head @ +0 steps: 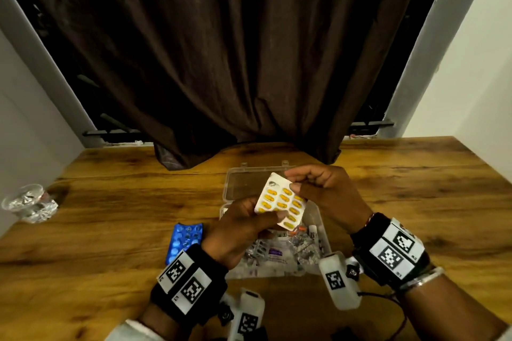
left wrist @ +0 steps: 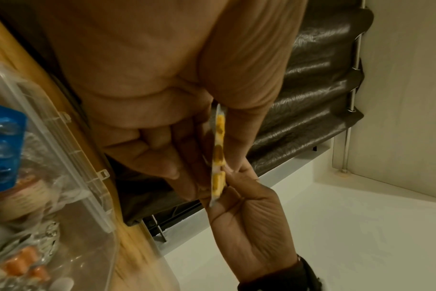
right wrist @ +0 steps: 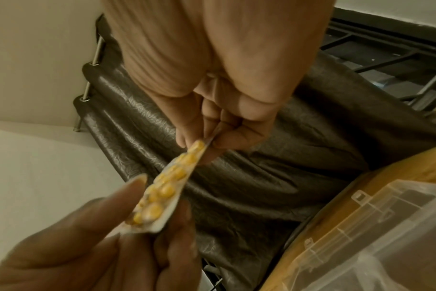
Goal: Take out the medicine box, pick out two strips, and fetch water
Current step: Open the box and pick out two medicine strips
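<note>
Presently yellow strip [head: 281,201] is above the open medicine box [head: 318,232], long axis running far-left to near-right. Left hand [head: 243,230] pinches its near edge, right hand [head: 324,191] its far corner. Blue strip [head: 185,241] lies left; the left hand is nearer it.

Wooden bench [head: 388,174], brown grain, butted against the wall under a dark curtain [head: 221,50] whose hem drapes onto the far edge. On it: clear plastic medicine box [head: 322,232], centre, lid [head: 243,183] folded open flat behind it; blue pill strip [head: 184,239] just left of the box; glass tumbler [head: 29,203] at the far left edge, well apart.
</note>
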